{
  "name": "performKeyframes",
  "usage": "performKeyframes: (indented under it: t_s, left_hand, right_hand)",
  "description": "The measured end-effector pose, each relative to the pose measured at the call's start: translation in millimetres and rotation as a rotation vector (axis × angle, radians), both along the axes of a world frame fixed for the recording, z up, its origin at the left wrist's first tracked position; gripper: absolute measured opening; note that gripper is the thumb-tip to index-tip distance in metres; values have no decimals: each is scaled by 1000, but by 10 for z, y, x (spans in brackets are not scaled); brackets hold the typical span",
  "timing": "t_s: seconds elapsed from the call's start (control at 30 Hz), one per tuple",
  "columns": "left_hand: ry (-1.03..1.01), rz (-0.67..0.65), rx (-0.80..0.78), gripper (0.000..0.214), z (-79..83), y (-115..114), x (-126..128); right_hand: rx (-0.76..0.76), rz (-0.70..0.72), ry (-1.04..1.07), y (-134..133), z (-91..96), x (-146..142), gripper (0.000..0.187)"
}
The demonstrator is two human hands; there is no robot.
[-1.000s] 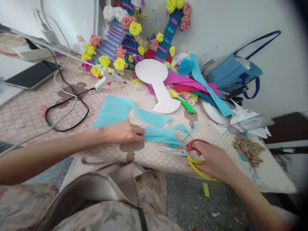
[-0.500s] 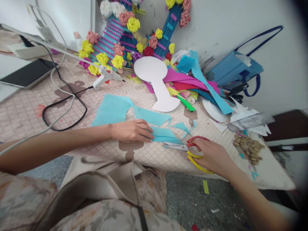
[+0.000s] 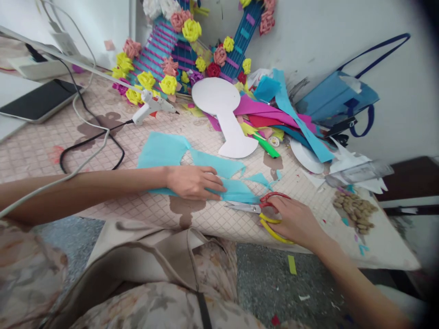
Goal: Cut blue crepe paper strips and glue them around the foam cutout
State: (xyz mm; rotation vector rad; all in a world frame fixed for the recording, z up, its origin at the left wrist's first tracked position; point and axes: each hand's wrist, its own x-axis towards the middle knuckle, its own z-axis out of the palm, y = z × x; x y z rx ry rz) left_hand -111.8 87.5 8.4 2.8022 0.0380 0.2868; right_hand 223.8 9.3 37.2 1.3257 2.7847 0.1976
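Observation:
My left hand (image 3: pixel 195 183) lies with its fingers stretched out flat on a piece of light blue crepe paper (image 3: pixel 240 191), pressing it to the table. In my right hand (image 3: pixel 298 221) is a pair of scissors (image 3: pixel 252 208) with one red and one yellow handle. The blades point left, along the near edge of the paper, and lie just below it. More blue paper (image 3: pixel 161 148) stretches beyond my left hand, joined to a torn strip (image 3: pixel 219 163). A small ragged scrap (image 3: pixel 259 178) lies above the scissors.
A white glue gun (image 3: pixel 152 107), its cable looping left, stands near a phone (image 3: pixel 41 100). Behind are a white card cutout (image 3: pixel 228 116), paper flowers (image 3: pixel 168 84), coloured paper strips (image 3: pixel 274 112) and a blue bag (image 3: pixel 339 98). Peanuts (image 3: pixel 356 212) and a clear plastic bottle (image 3: pixel 360 173) are at right.
My right hand has moved slightly left with the scissors. My left hand has shifted a little right and up on the paper.

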Motion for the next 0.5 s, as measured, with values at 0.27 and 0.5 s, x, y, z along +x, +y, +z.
performKeyframes:
  t_s: [0.27, 0.5]
  left_hand:
    - [-64, 73, 48, 38, 32, -8, -83]
    - [-89, 158, 4, 36, 131, -198, -347]
  right_hand:
    - [10, -7, -7, 10, -12, 7, 31]
    - [2, -17, -21, -2, -44, 16, 34]
